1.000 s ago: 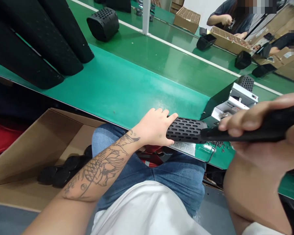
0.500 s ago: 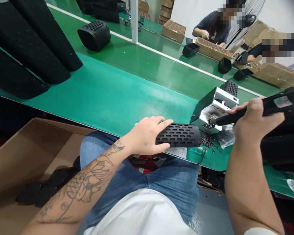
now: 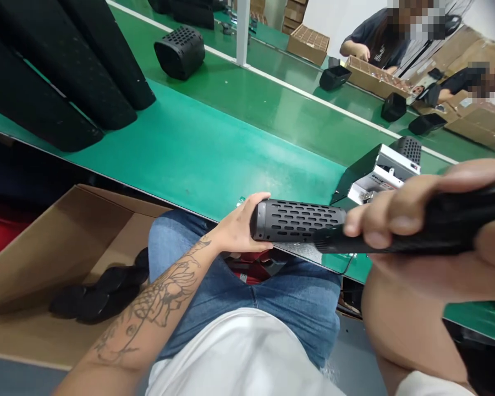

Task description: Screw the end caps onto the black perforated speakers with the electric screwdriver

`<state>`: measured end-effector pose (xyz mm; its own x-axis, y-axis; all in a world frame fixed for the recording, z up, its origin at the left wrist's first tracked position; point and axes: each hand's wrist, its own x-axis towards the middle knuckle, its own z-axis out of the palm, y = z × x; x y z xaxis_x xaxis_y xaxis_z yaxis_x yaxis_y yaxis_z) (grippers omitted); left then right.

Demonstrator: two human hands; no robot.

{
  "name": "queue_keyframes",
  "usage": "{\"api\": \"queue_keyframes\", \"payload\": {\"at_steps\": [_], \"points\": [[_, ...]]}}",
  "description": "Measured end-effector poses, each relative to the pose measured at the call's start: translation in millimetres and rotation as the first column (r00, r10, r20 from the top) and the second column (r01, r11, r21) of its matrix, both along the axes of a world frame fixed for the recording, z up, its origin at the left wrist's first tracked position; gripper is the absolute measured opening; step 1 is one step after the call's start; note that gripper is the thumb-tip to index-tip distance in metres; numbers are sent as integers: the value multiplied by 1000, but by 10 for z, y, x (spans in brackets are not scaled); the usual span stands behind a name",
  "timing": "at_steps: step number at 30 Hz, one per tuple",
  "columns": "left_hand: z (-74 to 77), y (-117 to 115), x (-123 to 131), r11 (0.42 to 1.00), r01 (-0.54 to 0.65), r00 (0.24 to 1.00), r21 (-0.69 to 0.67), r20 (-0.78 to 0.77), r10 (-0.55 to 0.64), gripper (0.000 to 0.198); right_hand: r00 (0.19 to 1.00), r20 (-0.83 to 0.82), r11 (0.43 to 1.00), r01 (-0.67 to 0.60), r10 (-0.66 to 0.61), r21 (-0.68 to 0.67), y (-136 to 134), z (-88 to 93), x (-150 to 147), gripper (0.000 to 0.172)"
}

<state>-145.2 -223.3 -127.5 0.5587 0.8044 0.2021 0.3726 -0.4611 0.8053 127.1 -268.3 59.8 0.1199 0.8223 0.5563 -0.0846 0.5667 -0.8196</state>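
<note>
My left hand (image 3: 244, 226) grips the left end of a black cylindrical housing with slotted holes (image 3: 301, 217), which lies at the table's front edge. In my right hand (image 3: 408, 225) is a black electric screwdriver (image 3: 449, 220), its fingers wrapped round the body. The screwdriver's front end points left and overlaps the right part of the housing in view. I cannot tell whether it touches. Behind my right hand stands a screw feeder (image 3: 381, 173) with a white front, partly covered by the hand.
Long black shells (image 3: 78, 71) lean at the left of the green table (image 3: 198, 159). Another perforated housing (image 3: 180, 52) stands farther back. Below left, an open carton (image 3: 28, 275) contains black parts. Across the bench a person (image 3: 375, 41) sits by a divided box (image 3: 375, 77).
My right hand has brought the screwdriver from the screw feeder left and nearer, over the housing. My left hand has shifted to the housing's left end.
</note>
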Motion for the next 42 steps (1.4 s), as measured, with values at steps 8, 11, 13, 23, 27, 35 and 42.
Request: {"api": "queue_keyframes", "payload": {"at_steps": [8, 11, 13, 23, 27, 35, 42], "points": [[-50, 43, 42, 1000, 2, 999, 25, 46, -3, 126, 989, -1, 989, -150, 150, 18, 116, -295, -792, 20], [-66, 50, 52, 998, 2, 998, 56, 65, -6, 123, 985, 58, 987, -163, 162, 16, 126, -341, -770, 19], [-66, 51, 54, 997, 4, 997, 73, 71, -9, 122, 982, 78, 985, -174, 172, 17, 134, -362, -764, 16], [-80, 58, 65, 994, 10, 993, 112, 112, -23, 111, 939, 126, 946, -324, 321, 7, 194, -394, -783, 16], [-156, 73, 82, 991, 0, 989, 136, 144, -20, 111, 914, 105, 920, -391, 392, -29, 175, -384, -765, 17], [-249, 98, 102, 987, -19, 983, 159, 182, -11, 117, 926, 110, 931, -353, 362, -92, 125, -454, -750, 21], [-203, 58, 55, 991, 29, 986, 129, 161, -50, 125, 900, 70, 901, -423, 431, -99, -83, -107, -640, 25]]}}
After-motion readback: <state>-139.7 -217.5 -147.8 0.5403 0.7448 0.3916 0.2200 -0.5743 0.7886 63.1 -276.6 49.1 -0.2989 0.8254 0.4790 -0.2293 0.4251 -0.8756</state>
